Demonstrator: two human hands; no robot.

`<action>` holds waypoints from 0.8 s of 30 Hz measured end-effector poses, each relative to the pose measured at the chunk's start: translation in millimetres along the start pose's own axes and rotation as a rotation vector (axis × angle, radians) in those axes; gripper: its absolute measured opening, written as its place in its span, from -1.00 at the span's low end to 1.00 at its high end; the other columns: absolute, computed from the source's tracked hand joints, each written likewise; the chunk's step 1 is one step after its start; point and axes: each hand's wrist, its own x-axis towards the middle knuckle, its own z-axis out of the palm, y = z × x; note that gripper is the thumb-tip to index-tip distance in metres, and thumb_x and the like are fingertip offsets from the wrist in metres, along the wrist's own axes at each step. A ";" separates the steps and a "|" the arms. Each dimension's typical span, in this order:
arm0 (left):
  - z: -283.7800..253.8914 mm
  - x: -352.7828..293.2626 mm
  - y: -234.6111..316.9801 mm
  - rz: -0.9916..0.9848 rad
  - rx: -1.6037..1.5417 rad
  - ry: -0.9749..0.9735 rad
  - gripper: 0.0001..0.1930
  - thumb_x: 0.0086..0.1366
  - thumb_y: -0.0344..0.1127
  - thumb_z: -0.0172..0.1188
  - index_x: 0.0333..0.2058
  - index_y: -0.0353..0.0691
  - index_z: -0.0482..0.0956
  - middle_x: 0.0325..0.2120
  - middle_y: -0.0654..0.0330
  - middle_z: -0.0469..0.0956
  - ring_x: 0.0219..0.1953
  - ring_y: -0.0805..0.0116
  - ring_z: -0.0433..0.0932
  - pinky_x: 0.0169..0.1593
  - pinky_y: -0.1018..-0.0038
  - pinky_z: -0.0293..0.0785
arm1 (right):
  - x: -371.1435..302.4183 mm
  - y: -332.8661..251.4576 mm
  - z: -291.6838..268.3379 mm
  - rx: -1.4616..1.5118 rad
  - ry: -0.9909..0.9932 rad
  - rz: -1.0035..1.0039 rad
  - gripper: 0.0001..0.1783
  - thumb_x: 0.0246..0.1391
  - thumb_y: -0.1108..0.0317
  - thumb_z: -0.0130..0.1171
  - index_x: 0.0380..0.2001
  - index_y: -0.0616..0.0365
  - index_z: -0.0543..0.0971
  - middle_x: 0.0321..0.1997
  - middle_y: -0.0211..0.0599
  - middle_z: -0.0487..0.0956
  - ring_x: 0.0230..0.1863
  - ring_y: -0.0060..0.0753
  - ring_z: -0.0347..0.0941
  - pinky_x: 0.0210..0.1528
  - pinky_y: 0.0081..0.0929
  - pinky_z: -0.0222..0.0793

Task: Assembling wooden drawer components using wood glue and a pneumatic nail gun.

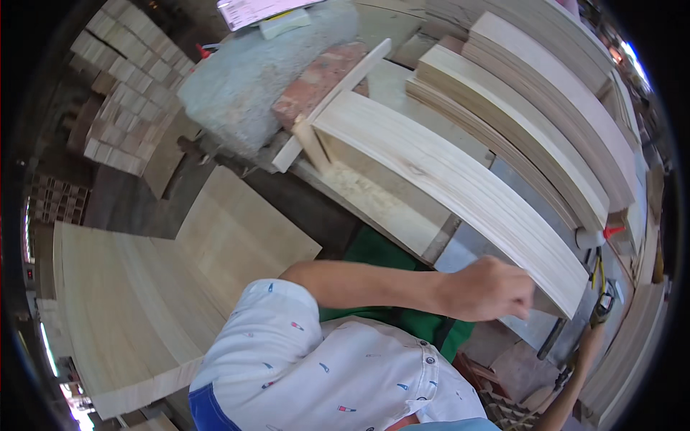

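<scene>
A long pale wooden board point(438, 176) spans the workbench, bending in the fisheye picture. My left hand point(492, 289) is a closed fist close beside its near right end; what its fingers may hold is hidden. Out at the right, my right hand point(595, 332) is closed at a dark tool with yellow parts point(604, 307), whose kind I cannot make out. At the board's far left end, a thin wooden slat point(334, 103) lies crosswise, beside a short wooden peg point(310, 144). A white bottle with a red tip point(591, 237) lies behind the board's right part.
A red brick point(316, 80) and a large grey stone block point(251, 79) sit beyond the slat. Stacked boards point(532, 129) line the bench's back. Wide wooden panels point(136, 294) stand at my left, with piled wood blocks point(126, 100) behind. A dark rod point(552, 337) lies near the right edge.
</scene>
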 end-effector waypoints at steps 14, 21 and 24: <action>-57.0 -37.7 -23.9 -0.681 -0.812 0.507 -0.61 0.35 -0.07 -0.02 -0.05 -0.29 0.36 -0.14 0.19 0.44 -0.13 0.46 0.44 -0.21 0.42 0.51 | -27.9 -37.2 20.2 0.130 0.167 -0.026 -0.49 0.05 0.21 0.13 -0.02 0.36 0.37 -0.13 0.19 0.47 -0.09 0.22 0.40 -0.05 -0.10 0.30; -57.0 -34.8 -23.4 -0.646 -0.910 0.536 -0.67 0.32 -0.15 0.05 -0.08 -0.26 0.41 -0.22 0.21 0.51 -0.19 0.47 0.47 -0.28 0.43 0.52 | -49.8 -102.8 -45.0 0.903 -0.194 0.152 -0.43 0.19 -0.08 -0.05 -0.02 0.22 0.44 -0.24 -0.30 0.56 -0.31 -0.59 0.47 -0.39 -0.67 0.31; -52.5 -36.2 -15.4 -0.642 -0.935 0.485 -0.69 0.32 -0.19 0.06 -0.07 -0.26 0.42 -0.20 0.20 0.51 -0.18 0.46 0.48 -0.28 0.44 0.52 | -52.0 -127.9 -73.7 1.203 -0.282 0.147 -0.35 0.18 -0.19 -0.11 -0.02 0.22 0.44 -0.27 -0.34 0.56 -0.33 -0.63 0.45 -0.39 -0.71 0.30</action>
